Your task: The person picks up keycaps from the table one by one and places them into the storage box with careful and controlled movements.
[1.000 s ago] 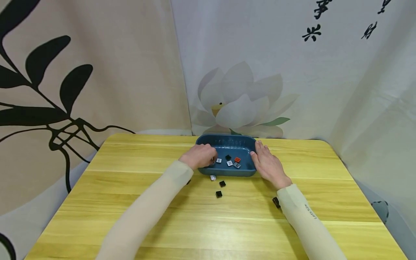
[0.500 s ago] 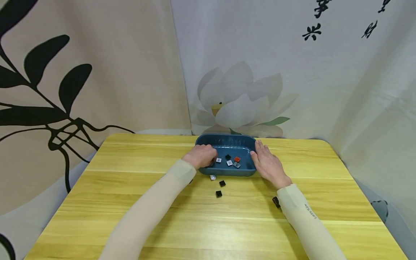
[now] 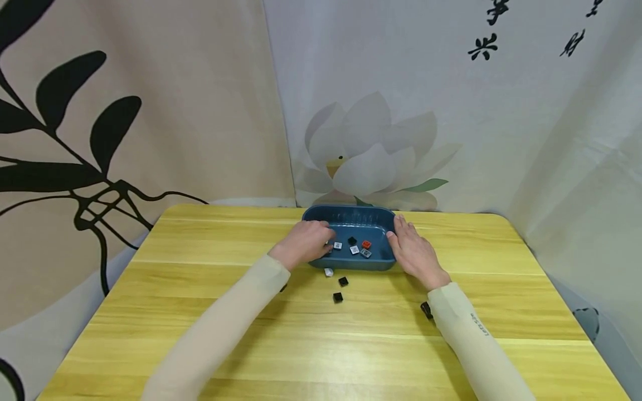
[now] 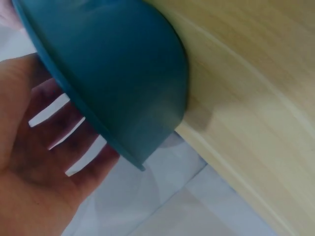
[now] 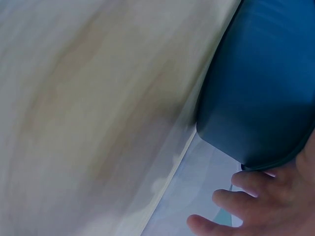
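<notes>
A dark blue rectangular tray sits near the table's far edge. Several small square pieces lie inside, among them a red one, a black one and a white one with a printed mark. My left hand reaches over the tray's left end, fingers bent down inside near a white piece. In the left wrist view its spread fingers show beyond the rim, with gaps between them. Against the tray's right end rests my right hand, fingers extended along the rim.
In front of the tray lie a white piece, a black piece and another black piece. A black object is beside the right sleeve. A dark bit shows beside the left sleeve. Printed curtains hang behind the table.
My left hand has shifted slightly left and its fingers have loosened from a tighter curl, showing a white piece near them. My right hand stays on the tray's end.
</notes>
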`<state>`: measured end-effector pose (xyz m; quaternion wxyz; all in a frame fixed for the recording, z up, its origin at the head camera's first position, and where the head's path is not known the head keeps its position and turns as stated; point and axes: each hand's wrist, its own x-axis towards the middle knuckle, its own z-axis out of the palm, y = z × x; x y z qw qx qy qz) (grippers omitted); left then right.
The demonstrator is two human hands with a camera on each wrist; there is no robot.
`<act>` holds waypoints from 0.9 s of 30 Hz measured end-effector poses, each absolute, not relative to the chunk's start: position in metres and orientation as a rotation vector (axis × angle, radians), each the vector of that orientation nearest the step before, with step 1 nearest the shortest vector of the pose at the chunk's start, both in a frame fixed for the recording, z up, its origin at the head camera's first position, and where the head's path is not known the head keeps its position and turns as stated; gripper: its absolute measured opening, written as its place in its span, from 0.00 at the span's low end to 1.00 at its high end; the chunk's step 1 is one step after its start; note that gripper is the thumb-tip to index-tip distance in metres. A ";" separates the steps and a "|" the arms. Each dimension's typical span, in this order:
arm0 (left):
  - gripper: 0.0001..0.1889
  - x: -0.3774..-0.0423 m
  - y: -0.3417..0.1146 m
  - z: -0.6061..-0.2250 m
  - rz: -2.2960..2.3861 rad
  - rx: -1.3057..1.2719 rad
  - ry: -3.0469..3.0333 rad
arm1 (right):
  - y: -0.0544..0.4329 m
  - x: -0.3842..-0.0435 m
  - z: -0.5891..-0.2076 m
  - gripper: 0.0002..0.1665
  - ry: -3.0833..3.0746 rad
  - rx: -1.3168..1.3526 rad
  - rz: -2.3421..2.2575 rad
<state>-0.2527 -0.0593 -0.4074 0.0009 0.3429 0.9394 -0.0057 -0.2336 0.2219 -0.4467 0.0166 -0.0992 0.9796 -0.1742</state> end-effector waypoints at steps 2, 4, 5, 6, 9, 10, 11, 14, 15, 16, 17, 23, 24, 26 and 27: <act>0.12 -0.247 -0.062 -0.406 0.015 1.140 2.979 | 0.222 -0.234 -0.446 0.40 3.044 -0.309 -0.545; 0.12 -0.241 -0.063 -0.405 0.044 1.196 3.001 | 0.222 -0.234 -0.446 0.40 3.044 -0.309 -0.549; 0.12 -0.238 -0.064 -0.405 0.060 1.220 3.007 | 0.222 -0.234 -0.445 0.39 3.043 -0.309 -0.553; 0.12 -0.234 -0.065 -0.404 0.075 1.242 3.015 | 0.222 -0.234 -0.445 0.39 3.043 -0.309 -0.558; 0.13 -0.225 -0.065 -0.404 0.117 1.290 3.031 | 0.222 -0.233 -0.444 0.39 3.043 -0.310 -0.567; 0.13 -0.222 -0.065 -0.404 0.130 1.306 3.035 | 0.222 -0.233 -0.444 0.39 3.041 -0.310 -0.569; 0.13 -0.219 -0.064 -0.404 0.144 1.326 3.037 | 0.222 -0.233 -0.445 0.39 3.039 -0.310 -0.568; 0.14 -0.210 -0.062 -0.404 0.191 1.372 3.035 | 0.222 -0.233 -0.445 0.39 3.034 -0.307 -0.566; 0.15 -0.207 -0.061 -0.405 0.207 1.388 3.033 | 0.222 -0.233 -0.445 0.39 3.032 -0.306 -0.567; 0.15 -0.204 -0.060 -0.405 0.221 1.403 3.029 | 0.222 -0.233 -0.446 0.39 3.031 -0.306 -0.567; 0.16 -0.202 -0.059 -0.405 0.229 1.419 3.026 | 0.222 -0.233 -0.446 0.39 3.030 -0.305 -0.567; 0.20 -0.187 -0.056 -0.407 0.221 1.511 3.005 | 0.223 -0.233 -0.446 0.39 3.036 -0.309 -0.578; 0.21 -0.185 -0.056 -0.407 0.220 1.523 2.999 | 0.223 -0.233 -0.446 0.39 3.038 -0.311 -0.579; 0.23 -0.181 -0.056 -0.409 0.219 1.538 2.987 | 0.222 -0.233 -0.446 0.39 3.040 -0.311 -0.579; 0.24 -0.179 -0.056 -0.410 0.205 1.547 2.983 | 0.222 -0.233 -0.447 0.39 3.041 -0.311 -0.578</act>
